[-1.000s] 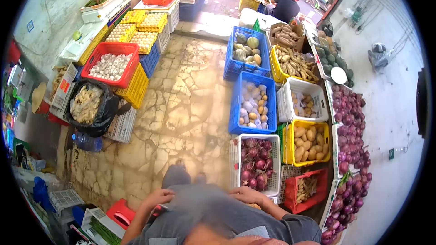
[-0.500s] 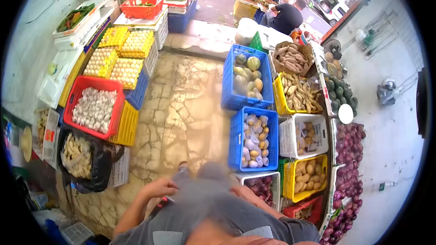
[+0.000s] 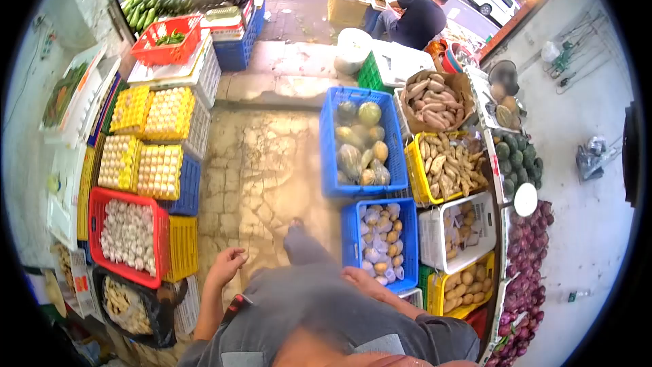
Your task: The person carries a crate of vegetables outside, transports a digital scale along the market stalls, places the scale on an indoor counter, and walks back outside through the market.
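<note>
Head view: left hand point(image 3: 227, 265) held out before the body, fingers loosely curled, nothing visible in the grasp; nearest to the left yellow crate point(image 3: 182, 248) and the red crate point(image 3: 161, 241) of garlic point(image 3: 127, 234), but apart from both. Right hand point(image 3: 363, 281) at waist height, just beside the near blue crate point(image 3: 350, 234) of round, partly wrapped produce point(image 3: 382, 248); fingers partly lost against the grey clothing point(image 3: 292, 312), so grip and contact with the crate impossible to tell. Step in hand, by judgement: walking along the tiled floor point(image 3: 272, 163) between two rows of crates, one foot point(image 3: 296, 223) set ahead, no handling apparent. Next move, by judgement: for any further advance, keep to the floor strip and hold the right forearm off the near blue crate; for any pick-up, bring an unladen hand over the chosen rim first. Farther along the right row: far blue crate point(image 3: 329, 143) of melons point(image 3: 370, 114), with white crate point(image 3: 468, 245) and potatoes point(image 3: 466, 287) on the outer side. Along the left row: black bag point(image 3: 159, 312) nearest, egg trays point(image 3: 170, 112) beyond the garlic. Outside, at the far end: person in dark clothing point(image 3: 421, 20), bent forward.
</note>
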A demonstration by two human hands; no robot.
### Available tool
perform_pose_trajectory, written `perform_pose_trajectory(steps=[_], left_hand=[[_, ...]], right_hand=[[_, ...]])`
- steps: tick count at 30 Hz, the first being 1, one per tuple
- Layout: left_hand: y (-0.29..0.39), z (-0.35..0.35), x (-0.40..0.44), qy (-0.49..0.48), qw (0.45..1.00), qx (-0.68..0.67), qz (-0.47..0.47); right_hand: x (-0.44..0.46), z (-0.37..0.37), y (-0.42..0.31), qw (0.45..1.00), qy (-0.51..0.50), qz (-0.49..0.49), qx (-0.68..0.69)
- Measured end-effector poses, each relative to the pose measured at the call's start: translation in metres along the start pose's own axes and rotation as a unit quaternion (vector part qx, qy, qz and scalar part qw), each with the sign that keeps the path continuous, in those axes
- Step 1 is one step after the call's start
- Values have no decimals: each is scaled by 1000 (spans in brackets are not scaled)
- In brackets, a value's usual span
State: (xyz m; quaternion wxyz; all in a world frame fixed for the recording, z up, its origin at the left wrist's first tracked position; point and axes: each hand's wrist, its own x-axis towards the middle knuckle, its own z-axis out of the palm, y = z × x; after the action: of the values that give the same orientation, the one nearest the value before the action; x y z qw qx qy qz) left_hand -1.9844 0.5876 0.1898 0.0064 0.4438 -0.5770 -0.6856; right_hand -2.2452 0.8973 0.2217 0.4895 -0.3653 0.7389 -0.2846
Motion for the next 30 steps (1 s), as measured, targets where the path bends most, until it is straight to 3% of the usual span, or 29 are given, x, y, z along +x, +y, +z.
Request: perform_pose_trajectory(steps=[5,8,11,12,15,18,20,21,23,26,29,30], left_hand=[[85,-5,94,3,999,-44,11],[117,-8,155,8,998,-61,10],[156,-19,216,-19,999,-38,-8],[160,-26,241,-14,999,-39,-30],[187,-52,324,-25,998,-46,-37],[224,-86,424,-40,998,-32,-20],[293,-106,475,-16,999,39,3],[325,-115,506,-13,999,32,28],[371,-137,554,-4,997,28,67],[448,-156,628,15,993,32,116],[527,-175,694,-20,996,50,74],[543,-193,725,-29,991,61,112]], right_hand=[[76,-98,-45,998,-41,57,6],[129,-146,-71,998,-30,36,36],[211,-186,-25,990,-87,95,52],[240,-195,-14,988,-55,103,98],[324,-243,-38,997,19,78,-3],[401,-280,-43,992,57,112,7],[451,-298,-32,984,77,154,-39],[470,-322,-66,980,46,158,-113],[500,-356,-93,988,103,103,-41],[566,-398,-93,974,137,168,62],[627,-456,-142,979,124,162,-4],[658,-470,-127,975,141,157,74]])
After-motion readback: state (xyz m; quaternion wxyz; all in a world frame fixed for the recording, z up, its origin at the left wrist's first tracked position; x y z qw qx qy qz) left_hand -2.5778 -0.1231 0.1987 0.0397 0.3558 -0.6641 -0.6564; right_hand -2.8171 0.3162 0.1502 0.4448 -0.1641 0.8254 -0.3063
